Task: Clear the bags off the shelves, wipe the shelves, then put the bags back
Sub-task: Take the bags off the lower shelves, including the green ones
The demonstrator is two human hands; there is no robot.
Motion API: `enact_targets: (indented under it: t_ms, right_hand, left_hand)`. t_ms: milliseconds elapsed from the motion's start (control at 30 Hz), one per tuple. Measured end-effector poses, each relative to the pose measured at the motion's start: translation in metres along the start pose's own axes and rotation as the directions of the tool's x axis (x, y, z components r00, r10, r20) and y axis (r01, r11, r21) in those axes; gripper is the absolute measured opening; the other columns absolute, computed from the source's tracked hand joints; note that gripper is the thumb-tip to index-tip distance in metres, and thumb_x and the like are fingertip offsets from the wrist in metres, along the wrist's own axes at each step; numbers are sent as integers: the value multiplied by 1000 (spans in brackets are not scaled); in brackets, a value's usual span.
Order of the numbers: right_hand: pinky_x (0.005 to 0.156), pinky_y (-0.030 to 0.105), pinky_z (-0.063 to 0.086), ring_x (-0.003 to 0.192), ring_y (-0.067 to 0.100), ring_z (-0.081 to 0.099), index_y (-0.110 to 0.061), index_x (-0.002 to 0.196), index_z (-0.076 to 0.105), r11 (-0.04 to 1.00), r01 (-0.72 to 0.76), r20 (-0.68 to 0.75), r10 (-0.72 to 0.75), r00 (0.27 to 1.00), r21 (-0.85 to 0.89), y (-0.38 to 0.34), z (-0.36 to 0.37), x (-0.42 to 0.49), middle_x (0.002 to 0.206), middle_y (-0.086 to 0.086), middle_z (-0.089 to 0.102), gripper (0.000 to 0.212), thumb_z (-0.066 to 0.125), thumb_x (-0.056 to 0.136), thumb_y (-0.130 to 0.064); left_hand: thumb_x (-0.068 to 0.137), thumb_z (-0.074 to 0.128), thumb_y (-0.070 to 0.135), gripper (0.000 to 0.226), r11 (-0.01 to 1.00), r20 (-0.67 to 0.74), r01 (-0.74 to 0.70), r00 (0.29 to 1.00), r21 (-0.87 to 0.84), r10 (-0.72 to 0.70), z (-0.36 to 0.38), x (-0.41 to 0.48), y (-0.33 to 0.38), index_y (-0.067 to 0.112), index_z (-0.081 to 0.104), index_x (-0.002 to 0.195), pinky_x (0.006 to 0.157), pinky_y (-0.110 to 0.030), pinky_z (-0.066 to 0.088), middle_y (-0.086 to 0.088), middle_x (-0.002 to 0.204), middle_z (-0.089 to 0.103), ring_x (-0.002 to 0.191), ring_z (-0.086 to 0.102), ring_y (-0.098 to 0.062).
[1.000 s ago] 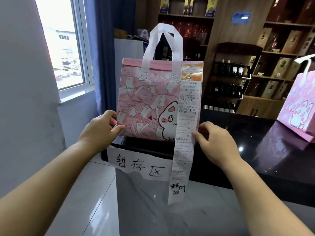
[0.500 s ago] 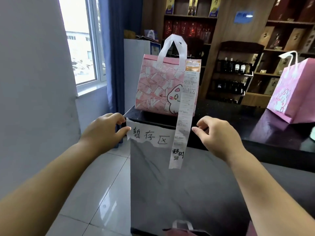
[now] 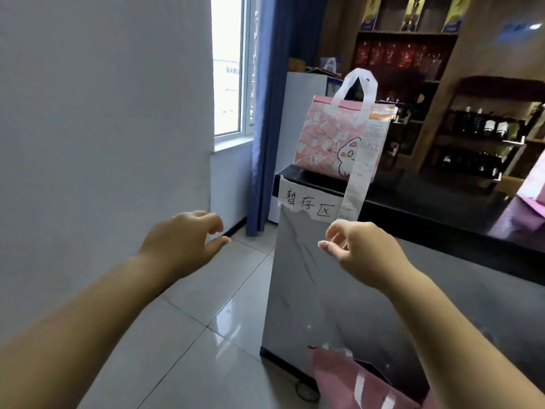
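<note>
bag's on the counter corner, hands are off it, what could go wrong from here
The pink bag stands near the counter corner, so a bump could tip it off. Its long receipt hangs over the edge beside the right hand; a snag might pull the bag down.

**Both hands empty, pink bag upright on the bench**

Your left hand point(image 3: 180, 240) and right hand point(image 3: 362, 252) hover before the bench corner, fingers loosely curled, each grip empty. The pink cat-print fabric tote bag with white handles point(image 3: 333, 140) stands upright on the glossy black bench point(image 3: 413, 208), apart from both hands. A long white paper receipt point(image 3: 358, 172) hangs down its front, past the torn white handwritten paper sign point(image 3: 306, 202) on the bench edge, and ends right at your right hand's fingers. A second pink bag point(image 3: 354, 382) sits low by the bench foot.
</note>
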State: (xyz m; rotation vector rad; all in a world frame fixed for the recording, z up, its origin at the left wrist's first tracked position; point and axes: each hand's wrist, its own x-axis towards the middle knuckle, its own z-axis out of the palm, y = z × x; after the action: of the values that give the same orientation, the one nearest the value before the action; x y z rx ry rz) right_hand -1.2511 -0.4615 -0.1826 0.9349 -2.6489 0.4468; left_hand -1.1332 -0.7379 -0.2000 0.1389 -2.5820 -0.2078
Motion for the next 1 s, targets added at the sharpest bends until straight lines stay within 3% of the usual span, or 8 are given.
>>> enact_targets:
  t_ms: [167,333,467,700,867,1000]
  right_hand:
    - [73,32,50,85,19,61,-26,97,58,984,174,53,-175,983,32,-37,0,-35,92,-8,67,27,54,86,-51]
    - [60,25,39,76,14,58,-26,102,60,928,351,71,-361,930,125,-82,-3,-85,95,-8,67,30,54,87,-51]
    - [65,31,51,78,15,61,-25,102,59,872,451,124,-477,870,189,-134,-7,-128,93,-7,68,31,51,88,-52]
    - [71,31,50,84,14,59,-28,107,57,730,608,168,-673,721,313,-246,-16,-206,97,-11,66,31,49,89,-52]
    - [60,24,41,78,9,58,-29,109,57,602,698,111,-782,613,387,-335,-32,-269,97,-11,66,32,48,89,-53]
    - [63,25,46,77,8,59,-29,107,57,540,705,93,-819,566,459,-408,-37,-334,95,-10,65,30,49,89,-52]
  left_hand:
    - [87,47,54,29,983,-16,141,990,121,-140,-39,-92,9,30,61,96,62,-26,47,13,94,63,80,60,-11]
    - [87,50,53,27,930,-10,319,947,184,-323,-81,-200,36,30,62,96,59,-25,47,15,87,60,76,59,-9]
    - [86,54,51,24,864,-4,431,895,259,-445,-125,-284,57,29,62,90,55,-23,40,11,83,62,73,58,-11]
    - [86,52,51,22,662,-92,662,728,352,-680,-218,-433,73,31,61,83,60,-26,43,12,86,63,75,57,-10]
    - [85,53,53,24,504,-171,781,590,369,-789,-293,-546,83,32,58,75,56,-25,41,11,80,62,70,55,-10]
    - [83,57,51,23,409,-224,835,507,369,-832,-345,-639,95,29,62,78,58,-25,42,11,81,63,72,57,-11]
